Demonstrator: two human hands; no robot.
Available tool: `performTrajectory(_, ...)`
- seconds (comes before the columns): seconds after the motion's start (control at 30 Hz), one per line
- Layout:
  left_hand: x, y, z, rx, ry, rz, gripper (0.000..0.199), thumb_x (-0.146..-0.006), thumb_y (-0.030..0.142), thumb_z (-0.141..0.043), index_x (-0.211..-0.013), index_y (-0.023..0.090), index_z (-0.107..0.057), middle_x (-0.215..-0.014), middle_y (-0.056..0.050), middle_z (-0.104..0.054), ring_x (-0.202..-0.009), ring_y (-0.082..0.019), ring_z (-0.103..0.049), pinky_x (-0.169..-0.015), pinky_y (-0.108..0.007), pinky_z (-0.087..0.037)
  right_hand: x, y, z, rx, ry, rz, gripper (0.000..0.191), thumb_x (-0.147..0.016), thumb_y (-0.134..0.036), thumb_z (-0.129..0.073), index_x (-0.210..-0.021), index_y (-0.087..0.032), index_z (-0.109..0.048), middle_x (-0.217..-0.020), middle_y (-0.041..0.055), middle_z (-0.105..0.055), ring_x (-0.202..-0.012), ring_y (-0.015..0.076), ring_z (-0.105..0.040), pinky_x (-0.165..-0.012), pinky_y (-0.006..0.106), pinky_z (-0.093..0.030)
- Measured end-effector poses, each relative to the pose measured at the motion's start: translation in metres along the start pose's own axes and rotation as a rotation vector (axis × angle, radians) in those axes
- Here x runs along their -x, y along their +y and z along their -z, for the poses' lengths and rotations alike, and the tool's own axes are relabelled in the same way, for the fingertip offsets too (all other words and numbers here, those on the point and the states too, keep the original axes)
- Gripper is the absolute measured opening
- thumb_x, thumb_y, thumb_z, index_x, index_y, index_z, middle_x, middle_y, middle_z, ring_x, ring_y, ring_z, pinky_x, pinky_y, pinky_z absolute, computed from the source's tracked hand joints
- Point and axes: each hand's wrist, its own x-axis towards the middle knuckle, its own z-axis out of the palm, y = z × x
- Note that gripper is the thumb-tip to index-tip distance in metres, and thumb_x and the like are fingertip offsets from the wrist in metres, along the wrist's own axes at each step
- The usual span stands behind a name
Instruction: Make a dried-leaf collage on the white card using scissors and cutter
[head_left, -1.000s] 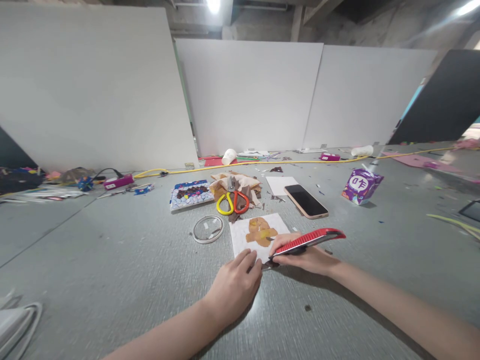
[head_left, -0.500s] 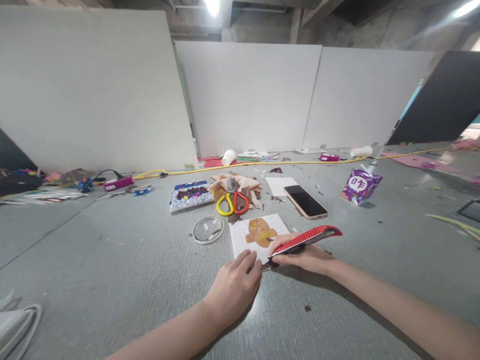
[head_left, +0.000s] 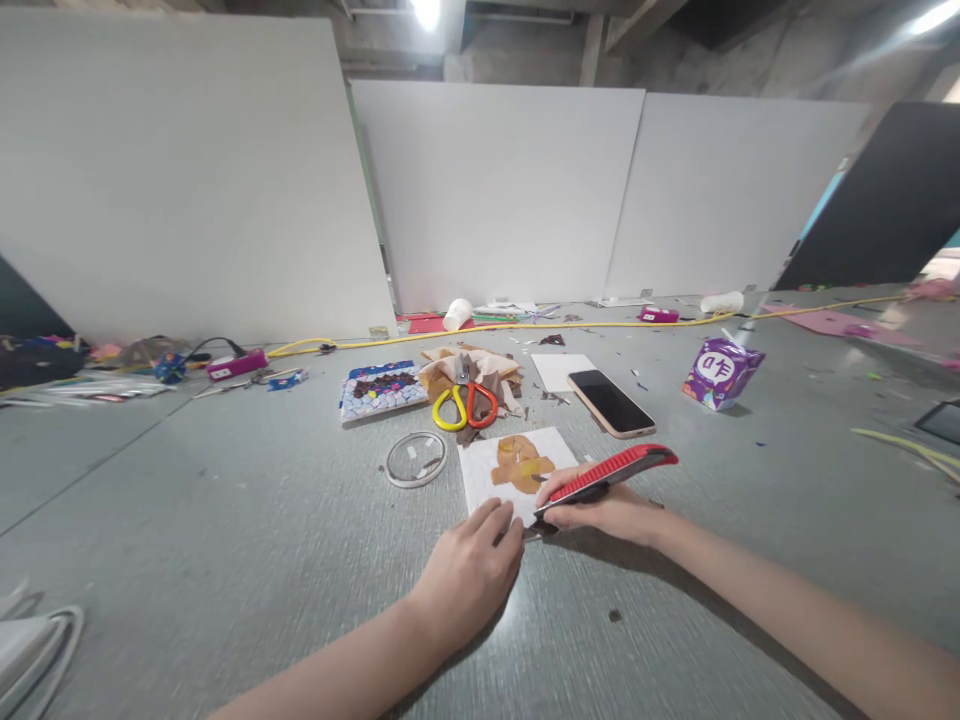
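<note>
A white sheet (head_left: 480, 478) with brown and yellow shapes lies on the grey surface. My left hand (head_left: 474, 560) presses on its lower edge, fingers bent and close together; whether anything is under the fingertips is hidden. My right hand (head_left: 600, 512) grips a red and black utility knife (head_left: 611, 472), its tip pointing down at the sheet's lower right edge. A dark piece lies under the tip. Scissors (head_left: 465, 402) with yellow and red handles rest on crumpled brown and cream scraps (head_left: 499, 368) behind the sheet.
A phone (head_left: 612, 403) and white card (head_left: 561, 372) lie behind my right hand. At the right stands a purple carton (head_left: 721, 374). A tape ring (head_left: 415, 460) and a patterned piece (head_left: 382, 392) sit left. A yellow cable (head_left: 525, 325) runs before white panels (head_left: 495, 190).
The knife has tilted or shifted very slightly up and to the left in my right hand. My left hand has stayed in place on the sheet.
</note>
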Motion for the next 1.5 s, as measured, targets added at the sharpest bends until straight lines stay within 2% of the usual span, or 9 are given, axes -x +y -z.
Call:
performTrajectory(0.37, 0.0012, 0.0006, -0.0008, -0.017, 0.007, 0.004, 0.019, -0.084, 0.012, -0.037, -0.088, 0.010, -0.055, -0.087, -0.011, -0.062, -0.090, -0.021, -0.058, -0.070, -0.032, -0.054, 0.0016, -0.0043, -0.0007, 0.057, -0.026, 0.044, 0.017, -0.071, -0.033, -0.060, -0.079, -0.020, -0.065, -0.083, 0.0015, -0.064, -0.079, 0.0174, -0.059, -0.074, 0.029, -0.043)
performTrajectory(0.57, 0.0002, 0.0006, -0.0002, -0.013, 0.003, -0.003, 0.017, -0.083, 0.011, -0.039, -0.088, 0.010, -0.055, -0.087, -0.012, -0.062, -0.090, -0.022, -0.058, -0.070, -0.032, -0.054, -0.0005, -0.0013, -0.0015, -0.067, 0.003, -0.036, 0.020, -0.069, -0.032, -0.063, -0.083, -0.019, -0.064, -0.076, 0.0007, -0.063, -0.068, 0.0145, -0.059, -0.066, 0.026, -0.045)
performTrajectory(0.77, 0.0004, 0.0012, -0.0005, -0.005, 0.006, 0.001, 0.016, -0.082, 0.011, -0.040, -0.087, 0.010, -0.056, -0.087, -0.011, -0.062, -0.088, -0.022, -0.058, -0.070, -0.032, -0.054, -0.0008, -0.0031, -0.0005, 0.023, -0.023, 0.013, 0.017, -0.069, -0.032, -0.062, -0.080, -0.019, -0.065, -0.074, 0.0002, -0.063, -0.069, 0.0147, -0.059, -0.067, 0.025, -0.045)
performTrajectory(1.07, 0.0013, 0.0003, -0.0010, -0.003, -0.003, 0.005, 0.016, -0.082, 0.011, -0.040, -0.087, 0.010, -0.055, -0.087, -0.011, -0.061, -0.090, -0.022, -0.058, -0.071, -0.033, -0.054, -0.0010, -0.0021, -0.0012, -0.005, -0.043, 0.005, 0.018, -0.069, -0.033, -0.062, -0.081, -0.019, -0.065, -0.074, 0.0006, -0.063, -0.067, 0.0143, -0.059, -0.065, 0.025, -0.045)
performTrajectory(1.3, 0.0008, 0.0010, -0.0019, 0.001, 0.008, 0.007, 0.017, -0.083, 0.011, -0.038, -0.087, 0.011, -0.055, -0.086, -0.011, -0.062, -0.090, -0.022, -0.058, -0.070, -0.033, -0.054, -0.0016, 0.0011, -0.0018, -0.043, 0.002, -0.019, 0.021, -0.068, -0.035, -0.063, -0.081, -0.020, -0.066, -0.079, 0.0010, -0.063, -0.069, 0.0153, -0.059, -0.066, 0.026, -0.046)
performTrajectory(1.5, 0.0022, 0.0006, -0.0020, -0.005, -0.008, 0.013, 0.016, -0.082, 0.012, -0.040, -0.089, 0.011, -0.055, -0.088, -0.011, -0.062, -0.091, -0.022, -0.058, -0.070, -0.032, -0.054, -0.0004, -0.0029, -0.0007, -0.002, -0.014, -0.012, 0.020, -0.068, -0.034, -0.063, -0.081, -0.019, -0.066, -0.074, 0.0006, -0.064, -0.068, 0.0153, -0.059, -0.066, 0.026, -0.045)
